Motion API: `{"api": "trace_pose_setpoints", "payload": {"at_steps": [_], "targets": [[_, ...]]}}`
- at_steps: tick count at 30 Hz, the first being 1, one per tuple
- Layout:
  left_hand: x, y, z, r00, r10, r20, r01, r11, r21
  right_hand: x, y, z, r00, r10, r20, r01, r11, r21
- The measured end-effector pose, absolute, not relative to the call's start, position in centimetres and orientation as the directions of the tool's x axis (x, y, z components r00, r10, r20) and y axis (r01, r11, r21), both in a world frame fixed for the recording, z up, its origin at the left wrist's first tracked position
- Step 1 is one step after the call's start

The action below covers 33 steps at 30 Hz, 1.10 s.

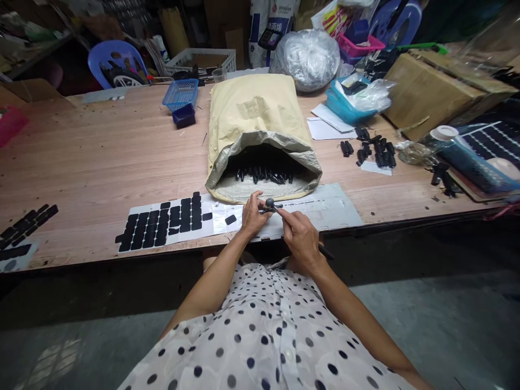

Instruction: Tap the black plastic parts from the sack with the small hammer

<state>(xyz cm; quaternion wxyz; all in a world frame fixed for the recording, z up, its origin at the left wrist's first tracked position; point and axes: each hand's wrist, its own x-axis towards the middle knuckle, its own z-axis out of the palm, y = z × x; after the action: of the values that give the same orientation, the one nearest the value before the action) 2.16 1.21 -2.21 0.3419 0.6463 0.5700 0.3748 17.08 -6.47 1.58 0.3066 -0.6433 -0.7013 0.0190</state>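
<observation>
Over the front edge of the table, my left hand (254, 218) is closed, pinching a small black part with a round grey knob (270, 203). Its exact kind is too small to tell. My right hand (301, 236) is wrapped round a slim tool with a dark handle (326, 252), whose end sticks out below the palm. The index finger reaches along the tool to the black part, close to the left fingertips. Just beyond both hands lies an open woven sack (260, 108), its mouth toward me, with several black parts (264, 174) inside.
Left of my hands, black rounded stickers (152, 227) lie on a white sheet, one loose sticker (231, 219) nearer. A grey board (333, 203) lies right. Farther off are blue baskets (181, 93), black pieces (379, 149), a teal basin (347, 105) and a cardboard box (434, 92).
</observation>
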Motion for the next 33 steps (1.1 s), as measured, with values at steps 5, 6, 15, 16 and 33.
{"api": "trace_pose_setpoints", "payload": {"at_steps": [5, 6, 15, 16, 33], "targets": [[2.1, 1.1, -2.0, 0.085, 0.991, 0.108, 0.508, -0.136, 0.851, 18.0, -6.2, 1.7, 0.118, 0.905, 0.409, 0.835, 0.132, -0.534], [2.1, 1.1, -1.9, 0.088, 0.99, 0.109, 0.524, -0.139, 0.84, 18.3, -6.1, 1.6, 0.144, 0.904, 0.402, 0.819, 0.119, -0.561], [1.8, 0.8, -1.0, 0.138, 0.986, 0.089, 0.614, -0.156, 0.774, 22.5, -5.0, -1.0, 0.31, 0.847, 0.432, 0.871, -0.071, -0.486], [1.8, 0.8, -0.9, 0.143, 0.986, 0.089, 0.617, -0.159, 0.771, 23.0, -4.6, -1.3, 0.316, 0.841, 0.439, 0.888, -0.099, -0.45], [-1.4, -7.9, -1.7, 0.607, 0.793, 0.051, 0.274, -0.269, 0.923, 23.1, -1.7, -4.5, 0.246, 0.848, 0.47, 0.954, -0.125, -0.274]]}}
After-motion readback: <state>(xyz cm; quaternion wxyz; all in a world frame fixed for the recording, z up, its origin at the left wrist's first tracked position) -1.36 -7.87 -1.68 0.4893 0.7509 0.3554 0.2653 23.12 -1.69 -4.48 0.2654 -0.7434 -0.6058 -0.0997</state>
